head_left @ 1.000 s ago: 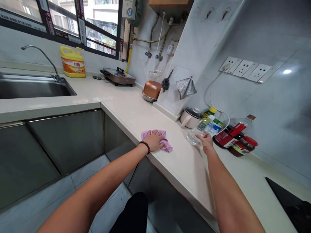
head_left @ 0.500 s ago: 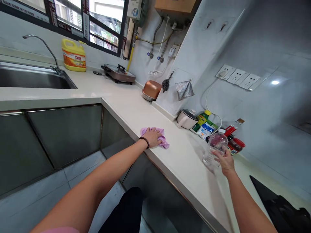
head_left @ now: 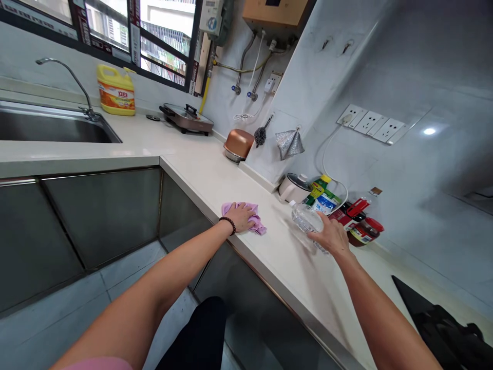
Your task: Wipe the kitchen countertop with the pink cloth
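- Your left hand [head_left: 241,216] rests on the pink cloth [head_left: 257,224], which lies at the front edge of the bench [head_left: 208,169], a little past its inner corner.
- The left fingers bend over the cloth; whether they grip or merely press cannot be told.
- Your right hand [head_left: 331,237] has its fingers clamped round the clear plastic bottle [head_left: 306,218].
- The bottle is tilted, with its cap pointing towards the back edge of the bench, low over the mid-bench and well apart from the cloth.
- Along the back edge, just beyond the bottle, stand a white pot [head_left: 293,188], some packets [head_left: 322,200] and red-capped sauce bottles [head_left: 364,228].
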A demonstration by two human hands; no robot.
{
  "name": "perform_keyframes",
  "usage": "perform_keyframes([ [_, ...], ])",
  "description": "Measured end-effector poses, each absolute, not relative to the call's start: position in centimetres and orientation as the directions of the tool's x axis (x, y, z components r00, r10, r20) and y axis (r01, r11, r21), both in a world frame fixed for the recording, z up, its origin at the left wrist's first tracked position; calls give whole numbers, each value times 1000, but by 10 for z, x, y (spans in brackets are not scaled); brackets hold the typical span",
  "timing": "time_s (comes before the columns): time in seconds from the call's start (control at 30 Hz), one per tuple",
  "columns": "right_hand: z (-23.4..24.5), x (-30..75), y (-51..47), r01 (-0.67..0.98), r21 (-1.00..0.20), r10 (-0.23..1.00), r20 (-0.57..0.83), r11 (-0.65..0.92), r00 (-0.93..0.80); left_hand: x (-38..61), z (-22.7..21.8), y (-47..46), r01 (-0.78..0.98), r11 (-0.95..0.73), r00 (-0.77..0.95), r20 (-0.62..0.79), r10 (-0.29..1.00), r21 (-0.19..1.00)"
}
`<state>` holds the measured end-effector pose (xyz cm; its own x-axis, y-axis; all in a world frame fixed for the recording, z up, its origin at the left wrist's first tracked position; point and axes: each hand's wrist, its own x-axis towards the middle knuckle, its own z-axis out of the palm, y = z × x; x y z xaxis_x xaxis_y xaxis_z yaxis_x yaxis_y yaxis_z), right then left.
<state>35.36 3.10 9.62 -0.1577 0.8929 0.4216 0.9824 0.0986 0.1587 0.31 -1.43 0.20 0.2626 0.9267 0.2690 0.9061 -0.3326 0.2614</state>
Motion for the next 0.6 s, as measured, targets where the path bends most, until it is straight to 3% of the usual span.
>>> perform_keyframes([
  [0.13, 91, 365, 26, 973, 221, 905, 396, 74, -158, 3, 2, -14, 904, -341, 269, 276, 923, 259],
  [0.3, 78, 413, 19, 993, 108, 892, 444, 40, -84, 3, 0, -12, 901, -333, 262, 263, 929, 278],
  [0.43, 64, 461, 6, 989, -133, 879, 477, 58, 13, 3, -1, -11, 903, -332, 261, 264, 929, 273],
  [0.6, 48, 521, -20, 779, -627, 789, 481, 5, 382, 3, -2, -11, 911, -328, 261, 265, 928, 250],
])
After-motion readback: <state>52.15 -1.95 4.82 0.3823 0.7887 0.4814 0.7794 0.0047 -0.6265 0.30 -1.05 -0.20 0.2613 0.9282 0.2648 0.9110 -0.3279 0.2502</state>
